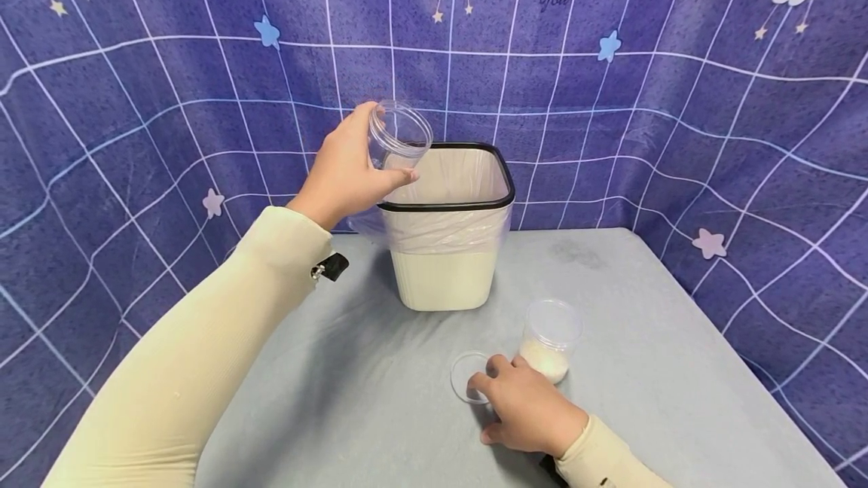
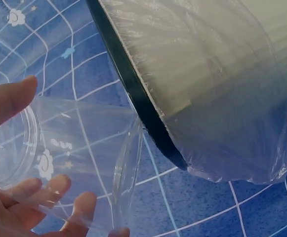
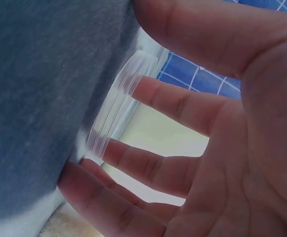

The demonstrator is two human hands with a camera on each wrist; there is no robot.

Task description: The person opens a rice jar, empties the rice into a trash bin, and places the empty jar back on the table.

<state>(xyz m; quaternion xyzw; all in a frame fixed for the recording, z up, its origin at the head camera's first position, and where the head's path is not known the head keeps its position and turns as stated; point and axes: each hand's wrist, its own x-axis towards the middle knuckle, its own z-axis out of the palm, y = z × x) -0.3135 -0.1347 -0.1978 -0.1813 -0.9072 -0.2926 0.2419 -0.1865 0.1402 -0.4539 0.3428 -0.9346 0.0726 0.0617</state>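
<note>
clear jar [image 2: 84, 133] sits clamped between left fingers [image 2: 84, 210]; lid [image 3: 114, 109] lies touching right fingers [image 3: 183, 106], spread apart.

Grey table [image 1: 637, 360] — bin [image 1: 444, 277], jar [image 1: 552, 328], lid [image 1: 465, 378]

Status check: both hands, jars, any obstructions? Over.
Left hand grips clear jar near trash bin. Right hand touches clear lid on table. Jar of white grains stands beside right hand. No obstruction apparent.
</note>
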